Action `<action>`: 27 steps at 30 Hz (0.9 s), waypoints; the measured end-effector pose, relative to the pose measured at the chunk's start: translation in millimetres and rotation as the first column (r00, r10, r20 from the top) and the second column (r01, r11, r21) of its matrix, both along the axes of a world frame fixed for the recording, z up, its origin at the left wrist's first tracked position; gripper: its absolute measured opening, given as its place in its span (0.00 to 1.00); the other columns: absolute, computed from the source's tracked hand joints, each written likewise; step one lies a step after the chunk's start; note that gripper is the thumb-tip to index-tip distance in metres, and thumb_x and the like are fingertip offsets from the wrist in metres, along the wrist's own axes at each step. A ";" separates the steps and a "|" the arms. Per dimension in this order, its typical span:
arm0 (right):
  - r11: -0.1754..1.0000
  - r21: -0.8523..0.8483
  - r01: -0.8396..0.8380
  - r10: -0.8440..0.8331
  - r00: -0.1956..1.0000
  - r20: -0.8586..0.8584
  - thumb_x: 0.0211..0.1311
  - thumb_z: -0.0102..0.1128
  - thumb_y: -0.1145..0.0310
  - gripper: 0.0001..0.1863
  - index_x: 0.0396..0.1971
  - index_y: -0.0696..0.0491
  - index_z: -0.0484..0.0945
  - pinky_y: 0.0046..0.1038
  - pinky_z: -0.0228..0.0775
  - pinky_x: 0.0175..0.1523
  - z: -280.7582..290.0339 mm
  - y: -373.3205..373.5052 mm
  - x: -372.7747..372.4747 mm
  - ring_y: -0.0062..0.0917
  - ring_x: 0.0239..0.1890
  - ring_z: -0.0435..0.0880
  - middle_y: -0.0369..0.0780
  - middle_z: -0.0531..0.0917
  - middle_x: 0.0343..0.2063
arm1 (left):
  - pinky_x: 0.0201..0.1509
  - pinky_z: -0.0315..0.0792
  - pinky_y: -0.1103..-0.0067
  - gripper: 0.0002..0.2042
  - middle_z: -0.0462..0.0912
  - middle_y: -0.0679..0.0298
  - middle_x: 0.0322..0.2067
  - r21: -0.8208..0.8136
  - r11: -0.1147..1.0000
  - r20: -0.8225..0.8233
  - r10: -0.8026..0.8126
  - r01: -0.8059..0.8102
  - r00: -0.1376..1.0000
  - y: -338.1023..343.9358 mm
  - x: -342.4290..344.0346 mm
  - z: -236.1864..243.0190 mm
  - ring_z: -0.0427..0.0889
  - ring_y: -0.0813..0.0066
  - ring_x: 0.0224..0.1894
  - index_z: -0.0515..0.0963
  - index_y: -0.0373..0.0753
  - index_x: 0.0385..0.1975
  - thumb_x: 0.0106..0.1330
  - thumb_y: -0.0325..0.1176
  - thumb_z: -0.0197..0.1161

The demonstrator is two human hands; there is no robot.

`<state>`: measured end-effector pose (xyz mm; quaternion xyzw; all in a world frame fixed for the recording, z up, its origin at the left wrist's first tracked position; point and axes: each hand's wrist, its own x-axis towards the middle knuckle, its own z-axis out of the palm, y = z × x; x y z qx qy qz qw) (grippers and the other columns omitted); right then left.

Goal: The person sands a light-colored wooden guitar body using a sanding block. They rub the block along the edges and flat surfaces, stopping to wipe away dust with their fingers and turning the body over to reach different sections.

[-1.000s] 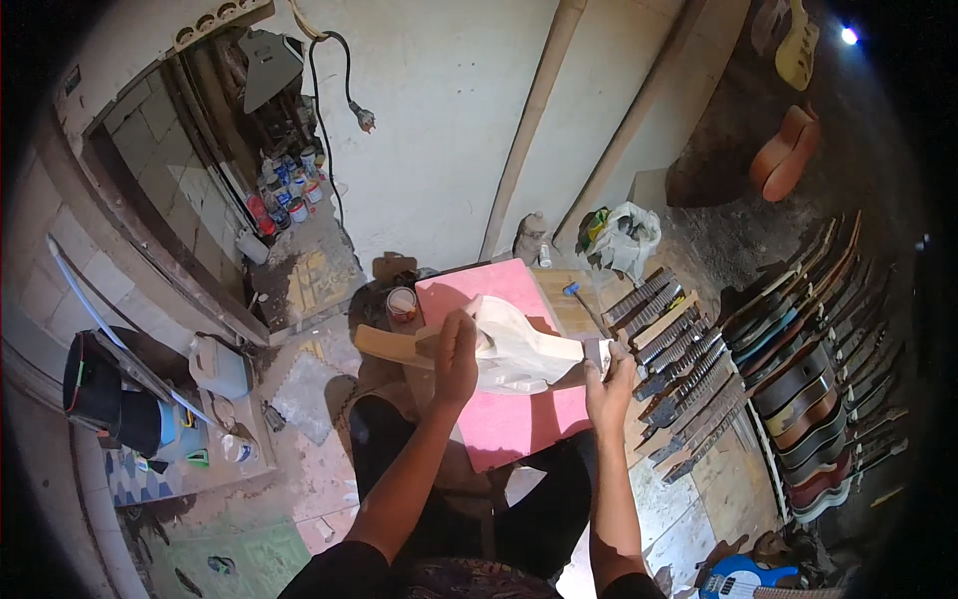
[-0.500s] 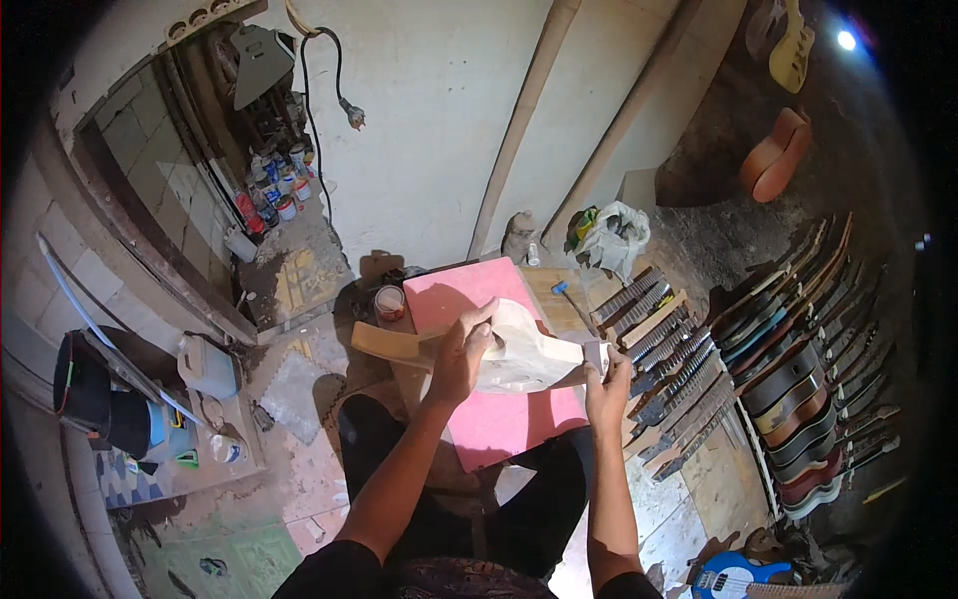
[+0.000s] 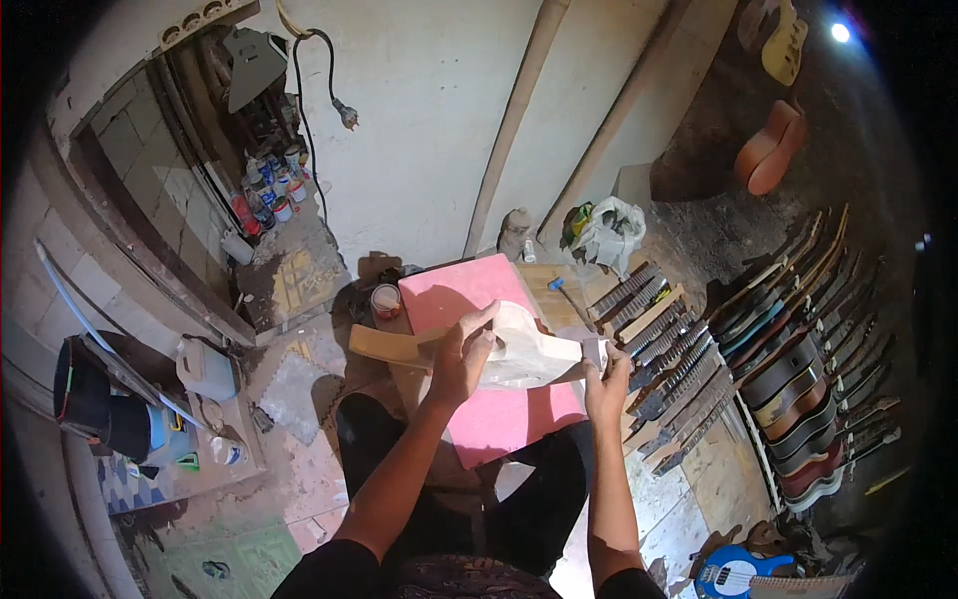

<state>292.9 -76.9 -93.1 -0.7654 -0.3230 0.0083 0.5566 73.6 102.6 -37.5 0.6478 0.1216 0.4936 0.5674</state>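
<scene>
One pale wooden piece [image 3: 531, 349], long axis left-right, narrowing rightward

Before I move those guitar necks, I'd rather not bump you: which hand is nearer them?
Right. The right hand is just left of the guitar necks; the left hand is farther left, on the pale wooden piece.

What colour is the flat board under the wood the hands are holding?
The flat board is pink, darker in shadow; the head view shows it best.
</scene>
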 end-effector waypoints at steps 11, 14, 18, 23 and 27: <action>1.000 0.025 -0.007 0.006 1.000 0.013 0.65 0.69 0.74 0.26 0.59 0.67 0.72 0.36 0.70 0.69 -13.5 -1.7 5.9 0.39 0.61 0.78 0.51 0.74 0.54 | 0.53 0.78 0.77 0.21 0.84 0.59 0.49 -0.142 0.989 0.012 0.051 -0.049 0.999 -7.4 0.5 9.0 0.83 0.77 0.45 0.77 0.30 0.64 0.71 0.18 0.55; 1.000 0.020 -0.011 0.011 1.000 0.021 0.65 0.69 0.74 0.26 0.59 0.66 0.73 0.36 0.70 0.69 -14.5 0.7 2.5 0.38 0.60 0.78 0.51 0.74 0.53 | 0.51 0.78 0.77 0.22 0.83 0.59 0.47 -0.145 0.987 0.034 0.072 -0.067 0.997 -7.3 -0.1 10.8 0.83 0.78 0.43 0.77 0.29 0.63 0.70 0.17 0.54; 1.000 0.025 -0.001 0.000 1.000 0.028 0.64 0.69 0.75 0.25 0.59 0.66 0.73 0.36 0.69 0.69 -8.8 1.3 -1.2 0.37 0.59 0.78 0.50 0.74 0.52 | 0.51 0.78 0.78 0.21 0.83 0.61 0.47 -0.045 0.987 -0.014 0.151 -0.151 0.988 -9.5 0.0 13.6 0.82 0.79 0.44 0.77 0.28 0.62 0.69 0.15 0.52; 0.999 0.035 -0.007 0.006 1.000 0.016 0.64 0.69 0.76 0.25 0.58 0.66 0.72 0.36 0.69 0.70 0.8 2.6 -10.2 0.37 0.60 0.78 0.50 0.73 0.54 | 0.55 0.76 0.78 0.21 0.82 0.63 0.46 -0.072 0.986 -0.002 0.148 -0.147 0.989 -8.7 -7.4 11.1 0.81 0.78 0.47 0.78 0.27 0.60 0.66 0.17 0.55; 1.000 0.028 -0.012 0.011 0.999 0.032 0.64 0.69 0.76 0.25 0.58 0.66 0.71 0.36 0.70 0.70 2.7 2.3 -11.4 0.38 0.61 0.78 0.50 0.72 0.54 | 0.59 0.75 0.77 0.20 0.84 0.62 0.46 -0.081 0.977 -0.005 0.197 -0.197 0.980 -6.4 -6.2 -5.6 0.82 0.75 0.51 0.80 0.29 0.57 0.63 0.18 0.60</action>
